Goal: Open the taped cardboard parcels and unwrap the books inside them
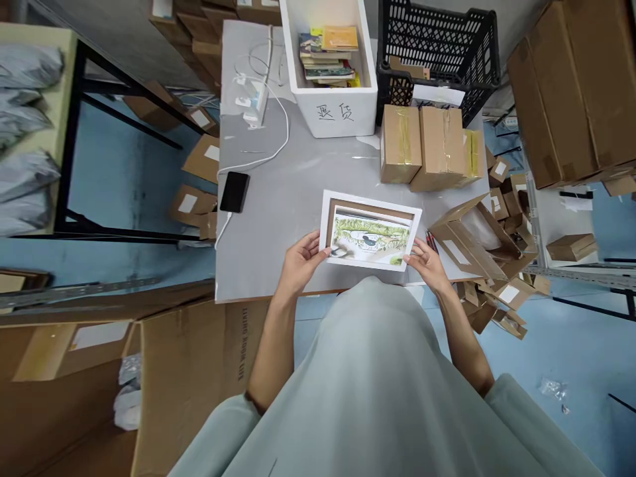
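The left hand at eight o'clock and right hand at four pinch a white rectangular picture frame, long axis nearly nine-to-three, over the grey desk near its six o'clock edge.

Re grey counter: carries white bin at far side, black crate just right of it. In front of crate, holds taped boxes. At left, supports power strip, black phone. At right, bears open carton, pens just beside.
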Demonstrator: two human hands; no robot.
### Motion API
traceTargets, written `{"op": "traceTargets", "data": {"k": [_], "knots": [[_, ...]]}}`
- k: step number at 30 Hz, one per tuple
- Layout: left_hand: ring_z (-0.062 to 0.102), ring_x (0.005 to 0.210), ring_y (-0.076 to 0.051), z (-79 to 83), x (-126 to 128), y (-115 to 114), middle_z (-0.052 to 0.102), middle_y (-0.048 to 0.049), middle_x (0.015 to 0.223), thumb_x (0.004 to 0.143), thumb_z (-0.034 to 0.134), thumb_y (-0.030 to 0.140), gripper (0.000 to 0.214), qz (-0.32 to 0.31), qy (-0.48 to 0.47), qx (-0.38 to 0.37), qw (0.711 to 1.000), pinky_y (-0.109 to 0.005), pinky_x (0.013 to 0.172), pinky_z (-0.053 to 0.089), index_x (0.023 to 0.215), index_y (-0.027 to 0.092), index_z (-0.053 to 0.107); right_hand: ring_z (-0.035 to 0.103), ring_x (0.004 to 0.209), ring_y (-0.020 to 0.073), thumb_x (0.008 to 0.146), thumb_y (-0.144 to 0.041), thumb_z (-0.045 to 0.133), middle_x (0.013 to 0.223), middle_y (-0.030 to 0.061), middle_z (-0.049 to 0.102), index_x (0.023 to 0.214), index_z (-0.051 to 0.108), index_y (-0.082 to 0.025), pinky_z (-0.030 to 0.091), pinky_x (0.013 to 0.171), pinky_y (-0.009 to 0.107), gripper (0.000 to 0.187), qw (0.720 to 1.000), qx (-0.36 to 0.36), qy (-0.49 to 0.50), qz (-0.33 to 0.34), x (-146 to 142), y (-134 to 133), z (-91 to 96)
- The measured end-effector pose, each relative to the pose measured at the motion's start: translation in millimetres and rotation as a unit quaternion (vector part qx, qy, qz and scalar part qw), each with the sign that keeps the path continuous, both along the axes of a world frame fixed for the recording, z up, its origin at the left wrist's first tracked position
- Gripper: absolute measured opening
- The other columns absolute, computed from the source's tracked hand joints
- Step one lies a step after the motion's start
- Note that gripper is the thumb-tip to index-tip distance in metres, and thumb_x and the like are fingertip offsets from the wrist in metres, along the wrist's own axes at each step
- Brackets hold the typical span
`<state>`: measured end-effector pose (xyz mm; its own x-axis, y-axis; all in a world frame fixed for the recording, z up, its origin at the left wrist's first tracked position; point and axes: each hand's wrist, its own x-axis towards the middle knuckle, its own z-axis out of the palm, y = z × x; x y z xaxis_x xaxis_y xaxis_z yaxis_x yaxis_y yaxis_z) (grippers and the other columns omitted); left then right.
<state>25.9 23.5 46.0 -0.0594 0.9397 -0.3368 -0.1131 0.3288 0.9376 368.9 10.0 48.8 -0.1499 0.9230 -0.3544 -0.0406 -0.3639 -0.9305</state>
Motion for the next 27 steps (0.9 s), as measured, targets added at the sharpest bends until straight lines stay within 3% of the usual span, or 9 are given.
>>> {"op": "traceTargets", "data": {"k": [4,7,10,13,16,19,22,27], "knots": [[0.081,0.109,-0.031,5.4,3,0,0.085,-0.0107,0.103,0.067,0.101,0.061,0.058,-0.004,0.029,0.030,0.999,-0.051,0.110,0.061,0.099,0.021,0.074,0.079,0.113,0.0307,0.079,-0.062,0.095,0.112,0.0092,0.085,0.107,0.079,-0.024,0.061,0.109,0.047,0.050,0.997,0.044,-0.061,-0.007,6,1,-5.4],[0.078,0.120,-0.035,12.3,9,2,0.084,-0.0085,0.090,0.067,0.099,0.068,0.055,-0.014,0.058,0.083,0.995,-0.059,0.122,0.051,0.074,0.025,0.065,0.073,0.134,0.0347,0.081,-0.062,0.094,0.125,0.0119,0.083,0.100,0.081,-0.026,0.054,0.120,0.052,0.043,0.992,0.108,-0.065,-0.008,5,2,-0.3],[0.076,0.128,-0.036,19.2,15,3,0.083,-0.0076,0.086,0.069,0.096,0.071,0.057,-0.020,0.067,0.104,0.992,-0.063,0.129,0.042,0.067,0.027,0.061,0.068,0.142,0.0364,0.079,-0.062,0.095,0.133,0.0126,0.081,0.097,0.081,-0.027,0.051,0.123,0.054,0.041,0.986,0.147,-0.067,-0.025,4,4,6.9],[0.079,0.116,-0.034,24.1,17,3,0.084,-0.0082,0.091,0.071,0.097,0.065,0.051,-0.019,0.063,0.090,0.994,-0.058,0.122,0.050,0.073,0.025,0.066,0.073,0.134,0.0344,0.087,-0.064,0.087,0.128,0.0118,0.083,0.101,0.082,-0.027,0.053,0.121,0.053,0.040,0.985,0.142,-0.092,-0.038,5,7,9.5],[0.079,0.102,-0.028,27.6,16,6,0.084,-0.0091,0.102,0.071,0.099,0.057,0.048,-0.017,0.036,0.050,0.998,-0.046,0.106,0.060,0.094,0.021,0.076,0.079,0.115,0.0316,0.086,-0.065,0.087,0.117,0.0103,0.085,0.108,0.082,-0.025,0.060,0.110,0.049,0.046,0.988,0.097,-0.103,-0.055,7,11,9.2],[0.078,0.102,-0.027,30.3,17,11,0.084,-0.0108,0.111,0.075,0.097,0.055,0.058,-0.013,0.005,0.012,1.000,-0.040,0.100,0.062,0.115,0.019,0.079,0.079,0.112,0.0306,0.085,-0.063,0.089,0.120,0.0103,0.085,0.121,0.081,-0.023,0.061,0.106,0.045,0.054,0.995,0.049,-0.068,-0.047,7,15,11.7],[0.077,0.108,-0.028,30.4,22,18,0.083,-0.0124,0.114,0.080,0.093,0.059,0.062,-0.008,0.006,-0.014,1.000,-0.040,0.102,0.060,0.124,0.018,0.079,0.078,0.116,0.0299,0.088,-0.064,0.086,0.126,0.0101,0.084,0.130,0.079,-0.023,0.062,0.104,0.042,0.058,0.998,0.020,-0.032,-0.041,3,18,16.5],[0.075,0.108,-0.028,29.0,29,34,0.083,-0.0113,0.114,0.084,0.086,0.067,0.068,-0.009,0.015,-0.025,1.000,-0.037,0.099,0.058,0.130,0.018,0.078,0.081,0.087,0.0244,0.089,-0.066,0.085,0.119,0.0088,0.084,0.153,0.067,-0.026,0.063,0.068,0.031,0.077,0.999,-0.040,0.022,-0.026,1,22,23.4]]}}
